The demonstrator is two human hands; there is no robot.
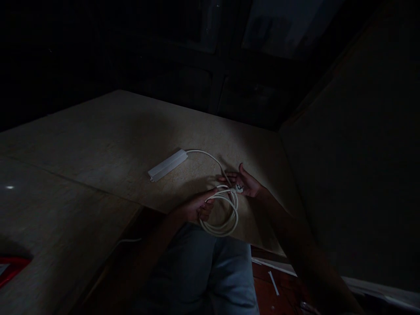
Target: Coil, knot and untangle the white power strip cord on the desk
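A coil of white cable (218, 232) hangs over the front edge of the tabletop. My left hand (201, 205) is closed round the left side of its loops. My right hand (247, 181) is at the coil's upper right, fingers stretched out and thumb raised. Against its palm is the white plug (239, 188) at the cable's end, with metal pins just visible. From the coil, one length of cable curves up and left to a long white block like a power strip (168, 165), lying on the tabletop. The dim light hides its finer detail.
The pale stone-like tabletop (82, 131) has a seam across its left part. A red object (13, 267) sits at the lower left. A dark wall (361, 175) rises on the right. White strips (273, 282) lie on the reddish floor below, beside my legs (210, 271).
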